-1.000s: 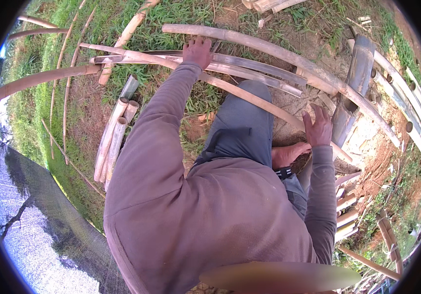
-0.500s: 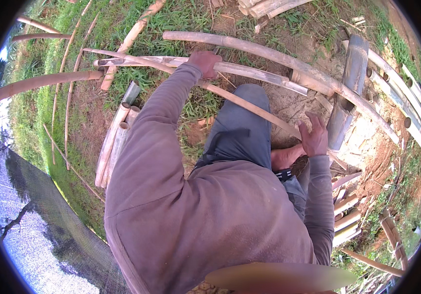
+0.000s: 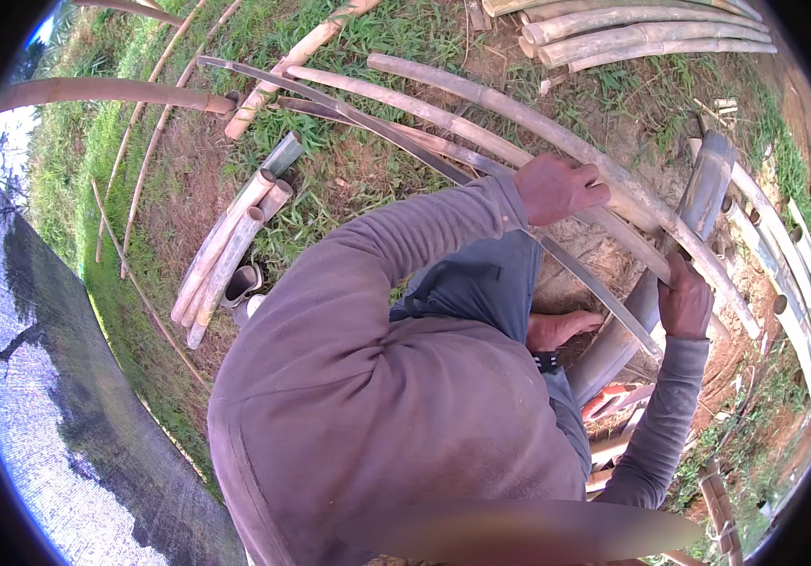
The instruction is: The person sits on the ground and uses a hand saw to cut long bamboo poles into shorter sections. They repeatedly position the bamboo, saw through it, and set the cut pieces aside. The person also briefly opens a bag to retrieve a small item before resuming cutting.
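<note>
My left hand (image 3: 561, 189) is closed over a slim bamboo pole (image 3: 377, 97) in front of my bent knee. Around the same pole's right end wrap the fingers of my right hand (image 3: 685, 297), beside a thick dark bamboo log (image 3: 710, 174). A longer bamboo pole (image 3: 518, 108) lies just beyond the held one, crossing that log. Passing under my left forearm, a flat bamboo strip (image 3: 599, 292) slants over my leg toward the log. Another pale piece of bamboo behind the strip is partly hidden by my left sleeve.
Several short bamboo pieces (image 3: 221, 245) lie stacked on the left, near a shoe (image 3: 243, 283). More poles (image 3: 651, 33) are piled at the far right. Cut bamboo lengths (image 3: 792, 311) line the right side. An orange-red object (image 3: 603, 404) sits near my right forearm. Dark netting (image 3: 75, 377) hangs at left.
My left hand has moved right along the bamboo. My right hand, loosely open before, has moved right and closed on the pole's end. The strip has shifted, and the view has turned somewhat.
</note>
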### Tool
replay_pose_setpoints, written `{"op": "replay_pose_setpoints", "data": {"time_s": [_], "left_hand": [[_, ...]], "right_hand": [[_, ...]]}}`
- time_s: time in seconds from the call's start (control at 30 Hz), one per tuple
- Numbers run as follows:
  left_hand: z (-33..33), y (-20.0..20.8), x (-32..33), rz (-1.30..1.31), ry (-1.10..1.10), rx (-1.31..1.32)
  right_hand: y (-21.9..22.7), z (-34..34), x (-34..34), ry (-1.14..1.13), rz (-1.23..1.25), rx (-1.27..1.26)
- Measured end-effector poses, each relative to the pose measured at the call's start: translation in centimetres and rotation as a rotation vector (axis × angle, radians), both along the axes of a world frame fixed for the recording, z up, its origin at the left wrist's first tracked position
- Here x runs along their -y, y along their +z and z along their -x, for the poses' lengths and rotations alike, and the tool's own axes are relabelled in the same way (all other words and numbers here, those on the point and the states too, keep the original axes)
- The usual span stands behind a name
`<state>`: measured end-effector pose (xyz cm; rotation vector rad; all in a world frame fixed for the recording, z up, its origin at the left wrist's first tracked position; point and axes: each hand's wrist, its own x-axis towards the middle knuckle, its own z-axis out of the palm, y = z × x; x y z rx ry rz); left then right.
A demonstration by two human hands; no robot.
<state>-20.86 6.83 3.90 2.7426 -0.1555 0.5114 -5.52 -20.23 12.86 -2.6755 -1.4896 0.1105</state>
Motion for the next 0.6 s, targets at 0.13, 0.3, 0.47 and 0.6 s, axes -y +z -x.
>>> {"op": "replay_pose_setpoints", "data": {"time_s": [0.13,0.3,0.47,0.6], "left_hand": [[-3.4,-1.0,3.8,-0.036,-0.033,0.087],[-6.9,-2.5,6.2,-0.039,-0.081,0.207],[-9.6,-3.4,7.5,-0.077,-0.066,0.237],[-11.4,-4.6,7.9,-0.088,-0.053,0.248]], "right_hand": [[0.0,-2.0,4.9,-0.008,-0.068,-0.112],[-0.8,-4.9,7.8,0.0,-0.09,-0.049],[-1.8,-6.9,8.9,-0.037,-0.095,0.029],[-3.4,-8.4,9.4,-0.037,-0.116,0.046]]}}
